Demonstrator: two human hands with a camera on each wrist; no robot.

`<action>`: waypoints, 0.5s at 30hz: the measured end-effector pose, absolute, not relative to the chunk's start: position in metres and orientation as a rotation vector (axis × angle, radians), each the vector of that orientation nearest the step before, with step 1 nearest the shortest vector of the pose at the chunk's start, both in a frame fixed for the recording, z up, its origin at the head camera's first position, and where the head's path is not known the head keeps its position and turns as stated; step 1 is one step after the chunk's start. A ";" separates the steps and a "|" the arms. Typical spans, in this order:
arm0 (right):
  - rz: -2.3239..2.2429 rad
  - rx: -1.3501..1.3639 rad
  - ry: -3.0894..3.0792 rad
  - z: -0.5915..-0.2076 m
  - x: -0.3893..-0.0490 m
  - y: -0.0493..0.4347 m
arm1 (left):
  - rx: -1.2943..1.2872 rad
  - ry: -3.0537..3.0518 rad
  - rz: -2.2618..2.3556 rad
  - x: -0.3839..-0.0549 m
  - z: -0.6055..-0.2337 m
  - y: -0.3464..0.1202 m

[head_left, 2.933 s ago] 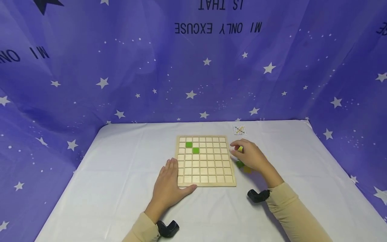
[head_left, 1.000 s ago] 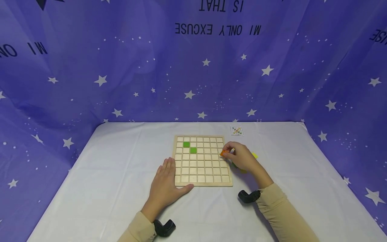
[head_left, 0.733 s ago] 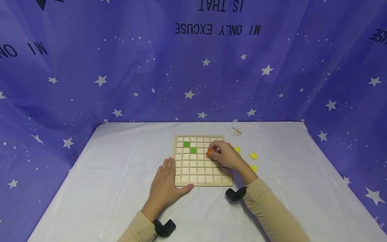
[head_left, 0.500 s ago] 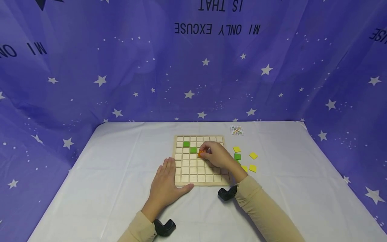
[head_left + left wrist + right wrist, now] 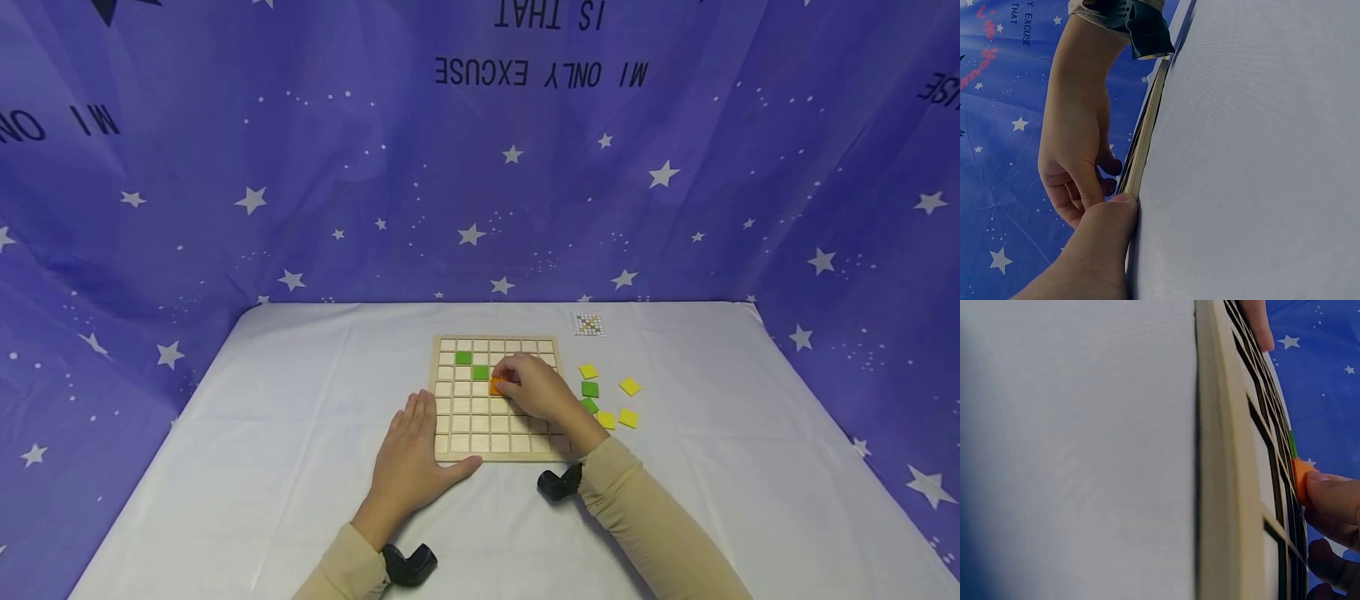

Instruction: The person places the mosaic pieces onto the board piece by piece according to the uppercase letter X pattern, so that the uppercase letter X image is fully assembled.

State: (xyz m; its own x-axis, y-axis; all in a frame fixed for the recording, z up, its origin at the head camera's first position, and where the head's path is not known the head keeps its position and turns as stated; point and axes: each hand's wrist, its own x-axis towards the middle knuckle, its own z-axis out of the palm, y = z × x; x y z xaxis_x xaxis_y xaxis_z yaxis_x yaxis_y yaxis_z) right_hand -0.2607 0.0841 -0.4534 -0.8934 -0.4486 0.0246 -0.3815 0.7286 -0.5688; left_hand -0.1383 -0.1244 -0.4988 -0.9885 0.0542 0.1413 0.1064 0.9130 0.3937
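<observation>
A square wooden grid board (image 5: 480,423) lies on the table, with two green tiles (image 5: 463,357) set diagonally in its cells. My right hand (image 5: 536,387) is over the board and pinches an orange tile (image 5: 496,387) between thumb and fingers, at the cell diagonally below the second green tile. In the right wrist view the orange tile (image 5: 1302,478) looks tilted, its lower edge at the grid. My left hand (image 5: 408,454) rests along the board's left edge with straight fingers, its thumb (image 5: 1113,215) at the near edge.
Right of the board lie several loose yellow tiles (image 5: 628,418) and two green tiles (image 5: 590,389). A small printed pattern card (image 5: 588,324) lies beyond the board's far right corner. A purple starred cloth (image 5: 472,167) hangs behind the white table (image 5: 300,400).
My right hand has picked up the orange tile from the right of the board and carried it left to a middle cell. My left hand has stayed at the board's left edge.
</observation>
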 end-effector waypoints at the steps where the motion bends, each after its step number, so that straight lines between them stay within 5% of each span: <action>1: -0.882 -0.676 2.817 -0.454 -0.260 0.084 | -0.122 -2.947 -0.617 -0.138 -0.499 -0.125; 15: -0.799 -0.718 2.874 -0.457 -0.255 0.084 | -0.131 -2.960 -0.614 -0.138 -0.497 -0.125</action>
